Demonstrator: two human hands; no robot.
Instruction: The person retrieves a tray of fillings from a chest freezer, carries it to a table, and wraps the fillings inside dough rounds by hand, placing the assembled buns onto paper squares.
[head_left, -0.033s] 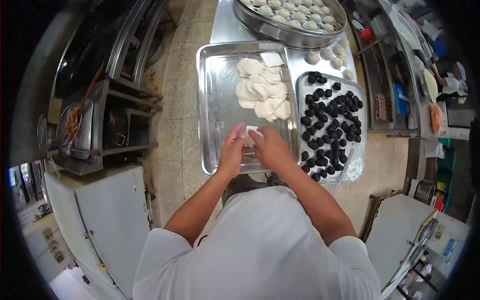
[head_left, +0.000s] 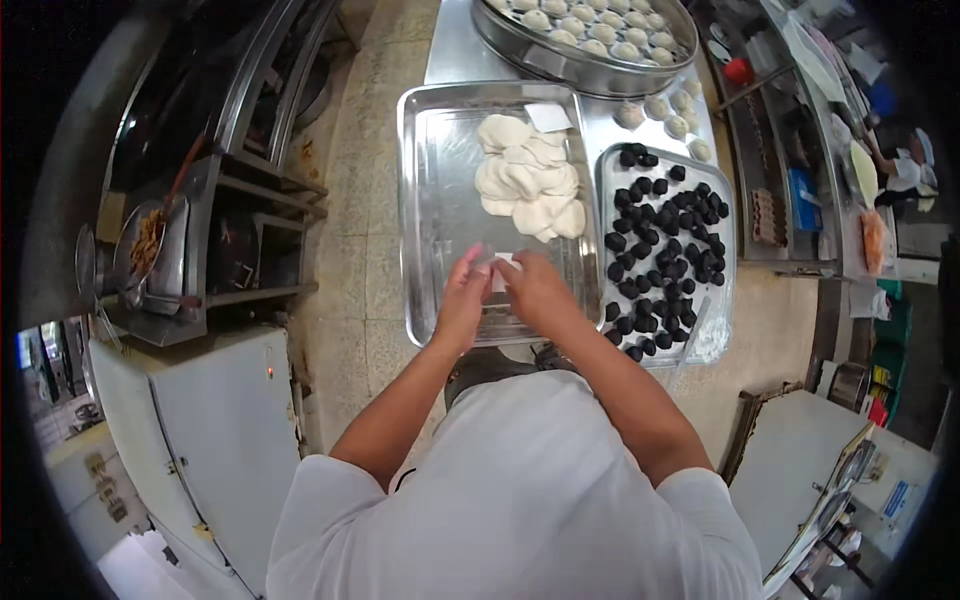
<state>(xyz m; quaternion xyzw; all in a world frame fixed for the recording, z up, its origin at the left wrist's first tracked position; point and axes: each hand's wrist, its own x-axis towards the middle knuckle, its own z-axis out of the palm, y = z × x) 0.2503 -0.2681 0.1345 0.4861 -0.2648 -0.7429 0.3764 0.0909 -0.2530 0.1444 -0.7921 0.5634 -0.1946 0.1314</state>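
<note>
My left hand and my right hand meet over the near end of a large metal tray. Between their fingertips are small white paper squares. The right fingers and thumb pinch the squares, while the left fingers close at their left edge. A heap of flat, pale dough rounds lies in the tray beyond my hands. Another white paper piece rests in the tray's far right corner.
Right of the tray, a smaller tray carries many dark round balls. Behind it, several pale dough balls sit on the metal table. A round steamer full of buns stands at the back. Shelving and a white cabinet flank the left.
The scene has shifted very slightly in view. Both hands keep nearly the same pose over the tray, with the white paper squares still at the fingertips.
</note>
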